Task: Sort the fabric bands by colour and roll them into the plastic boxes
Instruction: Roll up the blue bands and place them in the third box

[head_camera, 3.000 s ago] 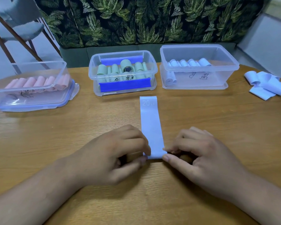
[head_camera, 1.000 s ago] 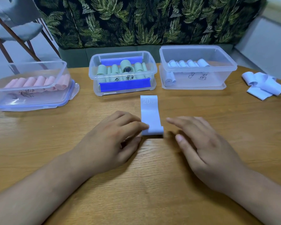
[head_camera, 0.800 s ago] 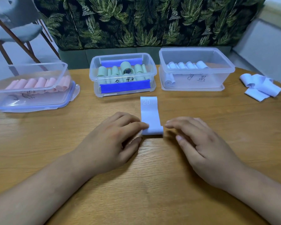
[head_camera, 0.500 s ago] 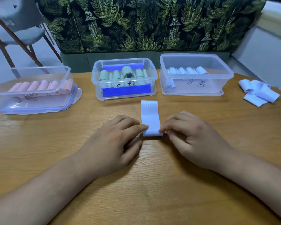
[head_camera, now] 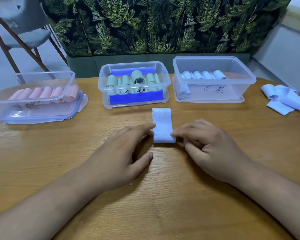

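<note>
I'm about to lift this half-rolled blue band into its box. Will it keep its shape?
Probably floppy and light: the blue band lies thin and flat on the wooden table. Likely to unroll if released: the left hand and right hand both steady its rolled end.

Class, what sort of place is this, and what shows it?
Probably a home living or dining area: a light wooden table, a dark leaf-patterned fabric sofa behind it, and a grey upholstered wooden-legged chair.
</note>
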Tool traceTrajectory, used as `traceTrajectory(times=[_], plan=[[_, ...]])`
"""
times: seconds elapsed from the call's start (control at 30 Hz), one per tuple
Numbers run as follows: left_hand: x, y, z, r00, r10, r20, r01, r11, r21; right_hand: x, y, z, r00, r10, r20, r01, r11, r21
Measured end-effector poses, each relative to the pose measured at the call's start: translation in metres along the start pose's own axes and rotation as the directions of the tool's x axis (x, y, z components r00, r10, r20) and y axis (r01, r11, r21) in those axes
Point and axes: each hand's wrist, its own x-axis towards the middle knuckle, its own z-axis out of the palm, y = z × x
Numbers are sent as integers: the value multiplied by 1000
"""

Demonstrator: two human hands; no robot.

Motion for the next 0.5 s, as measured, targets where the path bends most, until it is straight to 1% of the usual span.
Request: traceTrajectory(times=[0.1,0.2,0.33,0.47,0.5], plan=[[0,1,0,1000,4,2,-4,1000,1,0,3,2,1000,21,22,-21,1000,-8],[1,3,1,998,57,19,-58,997,54,1,5,3,999,34,40,-34,999,-17],[3,4,3,999,48,12,-49,996,78,1,3,5,998,37,44,-35,998,-44],[4,4,4,1000,26,-1,-26,996,89,-1,-3,0,1000,-13,-23,13,999,-40],[4,3,4,1000,21,-1,-21,996,92,-2,-4,-1,999,-36,-20,35,998,-44]])
